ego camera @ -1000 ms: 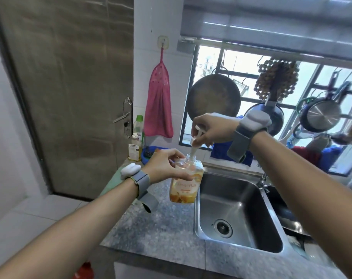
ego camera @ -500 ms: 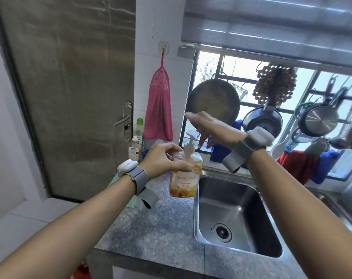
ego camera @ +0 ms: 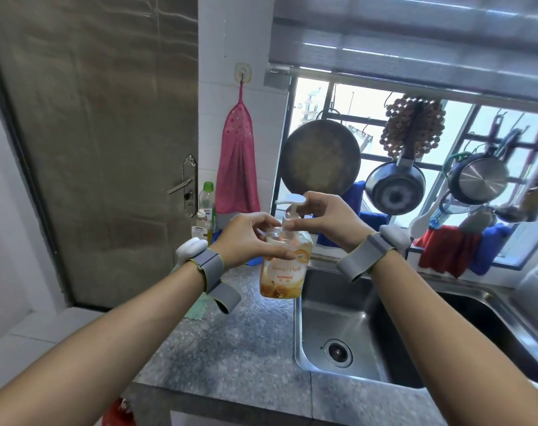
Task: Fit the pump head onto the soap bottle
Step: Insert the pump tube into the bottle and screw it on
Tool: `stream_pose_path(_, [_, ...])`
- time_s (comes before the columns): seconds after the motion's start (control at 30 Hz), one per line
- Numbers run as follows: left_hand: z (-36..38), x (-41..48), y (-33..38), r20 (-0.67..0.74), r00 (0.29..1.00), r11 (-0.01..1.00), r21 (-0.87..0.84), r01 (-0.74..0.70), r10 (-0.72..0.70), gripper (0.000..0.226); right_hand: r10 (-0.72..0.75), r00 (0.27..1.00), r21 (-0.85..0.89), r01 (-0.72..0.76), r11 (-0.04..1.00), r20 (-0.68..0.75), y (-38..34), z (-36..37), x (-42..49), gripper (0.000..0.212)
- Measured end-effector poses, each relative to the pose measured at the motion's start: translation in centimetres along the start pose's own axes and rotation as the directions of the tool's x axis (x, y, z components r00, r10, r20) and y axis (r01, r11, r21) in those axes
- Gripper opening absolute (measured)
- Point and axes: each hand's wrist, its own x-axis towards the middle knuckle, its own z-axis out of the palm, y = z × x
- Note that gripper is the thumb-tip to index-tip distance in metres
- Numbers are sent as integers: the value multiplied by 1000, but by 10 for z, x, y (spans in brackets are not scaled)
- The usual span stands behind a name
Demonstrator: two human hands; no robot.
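Note:
A clear soap bottle (ego camera: 283, 272) with an orange label is held in the air above the counter's edge by the sink. My left hand (ego camera: 249, 239) wraps around its shoulder from the left. A white pump head (ego camera: 290, 204) stands upright in the bottle's neck, its nozzle pointing left. My right hand (ego camera: 326, 218) pinches the pump's collar at the neck with thumb and fingers. Both wrists wear grey straps with white devices.
A grey speckled counter (ego camera: 230, 348) lies below, with a steel sink (ego camera: 353, 327) to the right. Two bottles (ego camera: 206, 210) stand at the back left by a pink hanging towel (ego camera: 237, 173). Pans (ego camera: 395, 187) hang at the window. A door (ego camera: 92, 133) is on the left.
The pump head has gone down into the bottle's neck. My right hand dropped from above the pump to grip its collar. The bottle stayed in my left hand.

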Motion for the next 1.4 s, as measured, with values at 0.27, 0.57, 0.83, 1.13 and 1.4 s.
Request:
stream_pose_path(0.27, [3,5,-5,-7,1000,1000,-12,-12,12,65,59,998,75,-60,995,24,15,1,-2,72])
stream_pose_path(0.57, [6,12,0,9,1000,1000,-24,-17,17,61,60,997,195,-68,978,46,14,-10,6,44])
stream_pose_path(0.83, [7,17,1,2,1000,999,-27,-17,17,60,65,995,246,-83,966,79,30,-4,10,53])
stream_pose_path(1.13, [7,22,-5,-2,1000,1000,-7,-8,8,65,-3,998,254,-13,967,60,27,-11,15,25])
stream_pose_path(1.4, [8,25,-1,17,1000,999,-38,-13,14,58,30,1000,227,-27,973,-8,42,-1,22,53])
